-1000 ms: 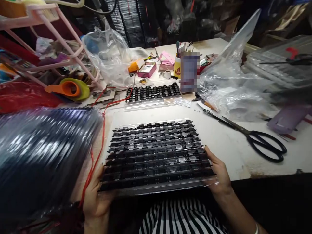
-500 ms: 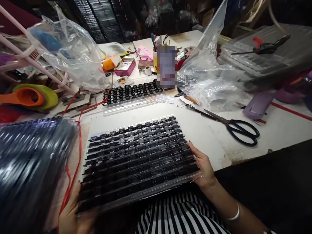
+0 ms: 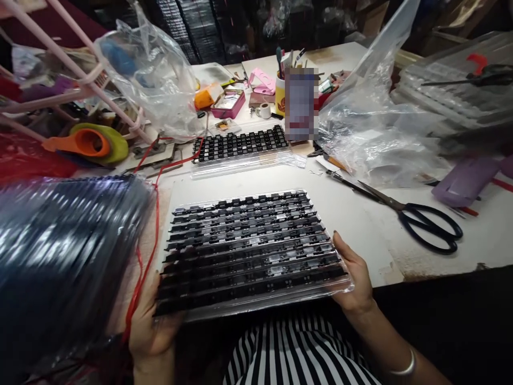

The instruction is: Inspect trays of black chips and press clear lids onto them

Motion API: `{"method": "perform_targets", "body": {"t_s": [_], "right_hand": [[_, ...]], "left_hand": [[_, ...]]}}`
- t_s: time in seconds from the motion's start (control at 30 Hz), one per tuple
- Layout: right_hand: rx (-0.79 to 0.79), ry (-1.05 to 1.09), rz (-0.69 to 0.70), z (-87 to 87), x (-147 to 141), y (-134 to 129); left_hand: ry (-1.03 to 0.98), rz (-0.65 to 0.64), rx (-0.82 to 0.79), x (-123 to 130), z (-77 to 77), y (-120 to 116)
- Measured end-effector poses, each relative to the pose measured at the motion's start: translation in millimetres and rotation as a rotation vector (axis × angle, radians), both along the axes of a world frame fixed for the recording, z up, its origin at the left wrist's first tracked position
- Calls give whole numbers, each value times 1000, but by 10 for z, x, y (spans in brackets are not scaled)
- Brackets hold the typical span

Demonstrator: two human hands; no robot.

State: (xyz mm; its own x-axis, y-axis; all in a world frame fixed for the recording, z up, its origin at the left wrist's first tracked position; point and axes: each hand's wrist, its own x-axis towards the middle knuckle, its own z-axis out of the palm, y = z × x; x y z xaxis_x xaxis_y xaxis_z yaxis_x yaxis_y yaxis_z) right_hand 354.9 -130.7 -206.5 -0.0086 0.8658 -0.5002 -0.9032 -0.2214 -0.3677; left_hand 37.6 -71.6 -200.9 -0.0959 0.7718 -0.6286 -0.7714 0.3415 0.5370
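Note:
A clear plastic tray (image 3: 248, 251) filled with rows of black parts is held over the front edge of the white table. My left hand (image 3: 150, 326) grips its near left corner, fingers partly hidden beneath it. At the tray's right edge, my right hand (image 3: 355, 275) holds on, with the thumb along the side and the other fingers under it. Behind it on the table lies a second clear tray of black parts (image 3: 240, 144).
Large black-handled scissors (image 3: 428, 224) lie at the right. A stack of dark trays (image 3: 68, 256) fills the left, with red ribbon (image 3: 154, 235) beside it. Clear plastic bags (image 3: 372, 133), a pink rack (image 3: 80, 80) and a yellow cup of pens (image 3: 280, 96) stand farther back.
The view has turned left, so things appear farther right. Both hands still hold the tray, and its near edge sits a little higher in view. More of my left hand shows.

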Motion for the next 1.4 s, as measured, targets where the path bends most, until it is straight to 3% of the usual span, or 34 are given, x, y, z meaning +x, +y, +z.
{"method": "perform_targets", "body": {"t_s": [0.23,0.53,0.93,1.2,1.4], "right_hand": [[-70,-17,-7,7,14,-30],[-73,-127,24,-52,25,-28],[-109,-59,-23,-13,-11,4],[-107,-18,-185,-27,-3,-10],[-151,-10,-123,-40,52,-48]], "left_hand": [[-50,-15,78,44,-17,-21],[-103,35,9,107,59,-39],[-57,5,63,94,59,-74],[-164,-114,164,114,24,-54],[-120,-192,204,87,31,-88]]}}
